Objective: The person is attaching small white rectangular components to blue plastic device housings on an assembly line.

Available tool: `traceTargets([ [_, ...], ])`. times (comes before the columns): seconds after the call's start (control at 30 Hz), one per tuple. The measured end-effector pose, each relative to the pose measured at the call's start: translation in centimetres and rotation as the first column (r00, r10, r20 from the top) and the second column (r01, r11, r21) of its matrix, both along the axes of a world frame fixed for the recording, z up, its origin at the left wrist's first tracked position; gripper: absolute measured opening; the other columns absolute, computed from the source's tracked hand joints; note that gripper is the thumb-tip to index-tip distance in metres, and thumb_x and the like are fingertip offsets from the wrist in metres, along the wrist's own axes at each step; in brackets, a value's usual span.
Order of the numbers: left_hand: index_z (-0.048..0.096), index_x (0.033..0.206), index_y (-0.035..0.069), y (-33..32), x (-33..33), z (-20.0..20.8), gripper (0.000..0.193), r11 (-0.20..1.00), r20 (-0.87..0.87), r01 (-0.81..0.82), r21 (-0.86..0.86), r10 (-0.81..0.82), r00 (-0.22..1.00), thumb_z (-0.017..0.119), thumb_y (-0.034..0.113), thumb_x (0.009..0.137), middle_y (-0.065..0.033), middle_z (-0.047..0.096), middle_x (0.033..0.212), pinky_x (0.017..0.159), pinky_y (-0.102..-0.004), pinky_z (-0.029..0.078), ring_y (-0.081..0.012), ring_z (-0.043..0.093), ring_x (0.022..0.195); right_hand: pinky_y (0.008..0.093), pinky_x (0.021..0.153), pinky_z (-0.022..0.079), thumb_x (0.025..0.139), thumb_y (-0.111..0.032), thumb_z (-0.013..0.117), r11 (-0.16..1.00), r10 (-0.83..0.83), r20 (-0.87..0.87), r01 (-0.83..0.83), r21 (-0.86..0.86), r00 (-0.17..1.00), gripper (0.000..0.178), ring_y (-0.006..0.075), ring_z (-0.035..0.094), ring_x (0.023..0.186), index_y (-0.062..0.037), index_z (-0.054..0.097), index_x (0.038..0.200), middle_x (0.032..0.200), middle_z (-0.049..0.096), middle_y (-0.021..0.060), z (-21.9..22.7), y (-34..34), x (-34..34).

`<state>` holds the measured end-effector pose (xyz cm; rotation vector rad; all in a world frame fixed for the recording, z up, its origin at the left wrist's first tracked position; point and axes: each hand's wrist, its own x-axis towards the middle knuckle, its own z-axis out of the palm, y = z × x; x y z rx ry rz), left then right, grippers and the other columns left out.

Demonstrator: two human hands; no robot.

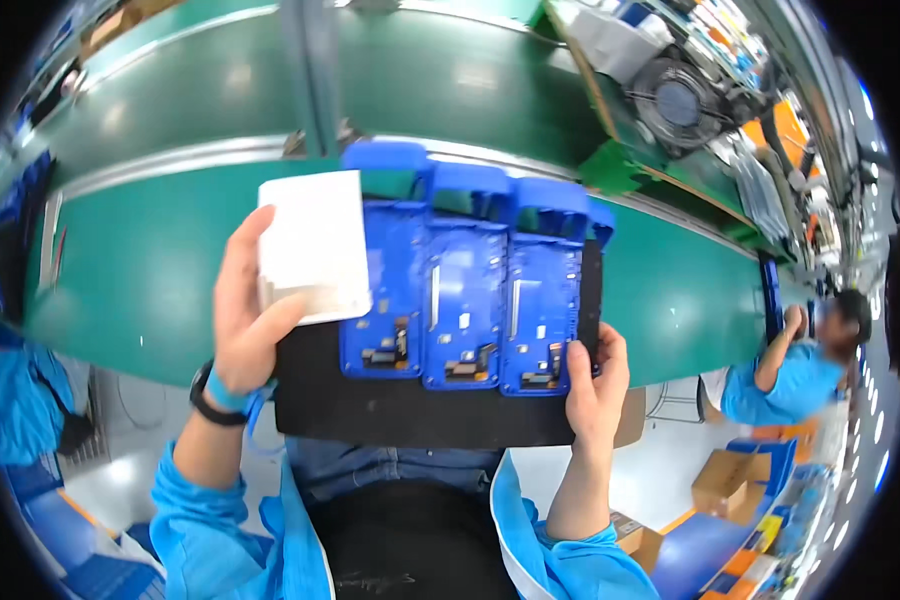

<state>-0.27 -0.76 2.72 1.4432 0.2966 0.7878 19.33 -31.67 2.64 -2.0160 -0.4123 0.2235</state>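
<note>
My left hand [248,305] is closed round a white rectangular block [315,245], perhaps a stack of thin sheets, with the thumb across its lower front. This block overlaps the upper left part of the leftmost blue plastic housing [395,270]. Two more blue housings, one in the middle [465,300] and one at the right [542,310], lie in a row beside it. Each has a small flex cable and circuit parts near its lower end. My right hand [598,385] grips the right edge of the black mat [370,405] under them, its thumb beside the right housing.
Raised blue frames [470,180] stand at the housings' far ends. The green table [150,270] spreads to both sides, with a metal rail behind. At the far right stand a green-edged shelf [670,190] and a black fan [675,95]. Another person [795,370] works at the right.
</note>
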Motion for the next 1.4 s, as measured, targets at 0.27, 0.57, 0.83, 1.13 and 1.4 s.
traceTargets([
  [0.27, 0.025, 0.155, -0.003, -5.9, -0.3, 6.7, 0.095, 0.995, 0.011, 0.098, 0.013, -0.098, 0.995, 0.076, 0.03, 0.082, -0.0206, 0.047, 0.147, 0.114, -0.0385, 0.035, -0.0292, 0.046, 0.137, 0.0281, 0.094, 0.05, 0.095, -0.001, 0.064, 0.94, 0.048, -0.065, -0.023, 0.341, 0.997, 0.033, 0.0155, 0.064, 0.105, 0.0064, 0.053, 0.125, 0.117, 0.066, 0.0127, -0.1, -6.7, 3.6],
  [0.57, 0.018, 0.156, -0.003, -13.7, 7.4, 6.0, 0.086, 0.737, 0.187, 0.664, -0.126, -0.64, 0.745, 0.065, -0.004, 0.085, -0.0199, 0.043, 0.149, 0.116, -0.0399, 0.032, -0.0256, 0.043, 0.139, 0.0277, 0.089, 0.05, 0.091, 0.002, 0.062, 0.999, 0.044, -0.133, -0.042, 0.014, 0.99, 0.029, 0.0128, 0.063, 0.101, 0.006, 0.059, 0.119, 0.109, 0.068, 0.0084, -0.1, -18.6, 15.2],
  [0.83, 0.022, 0.155, -0.002, -21.1, 13.8, 3.4, 0.081, 0.621, 0.134, 0.752, -0.22, -0.745, 0.654, 0.064, -0.001, 0.085, -0.0191, 0.05, 0.143, 0.113, -0.0384, 0.037, -0.026, 0.051, 0.132, 0.0297, 0.09, 0.049, 0.092, -0.008, 0.066, 0.923, -0.201, 0.602, 0.355, -0.146, 0.772, 0.025, 0.0166, 0.065, 0.1, 0.0033, 0.064, 0.114, 0.11, 0.068, 0.0113, 0.4, -16.8, 16.8],
  [1.13, 0.026, 0.153, -0.002, -23.6, 18.9, 3.0, 0.079, 0.568, 0.217, 0.758, -0.321, -0.734, 0.643, 0.063, -0.003, 0.083, -0.0195, 0.05, 0.142, 0.115, -0.0404, 0.036, -0.0266, 0.05, 0.133, 0.0494, 0.099, 0.041, 0.069, -0.017, 0.083, 0.915, 0.182, 0.618, 0.099, -0.392, 0.765, 0.052, 0.0395, 0.052, 0.115, -0.0052, 0.067, 0.118, 0.115, 0.062, 0.0158, -0.8, -11.5, 0.0],
  [1.4, 0.031, 0.152, 0.002, -21.3, 17.4, 4.0, 0.072, 0.574, -0.043, 0.777, -0.259, -0.811, 0.584, 0.064, -0.001, 0.088, -0.0138, 0.054, 0.137, 0.108, -0.0358, 0.042, -0.0209, 0.053, 0.127, 0.0448, 0.093, 0.046, 0.068, 0.005, 0.066, 0.797, -0.013, 0.776, 0.476, -0.373, 0.63, 0.043, 0.0361, 0.059, 0.105, -0.0042, 0.069, 0.109, 0.109, 0.065, 0.0131, -4.9, -20.0, 7.1],
])
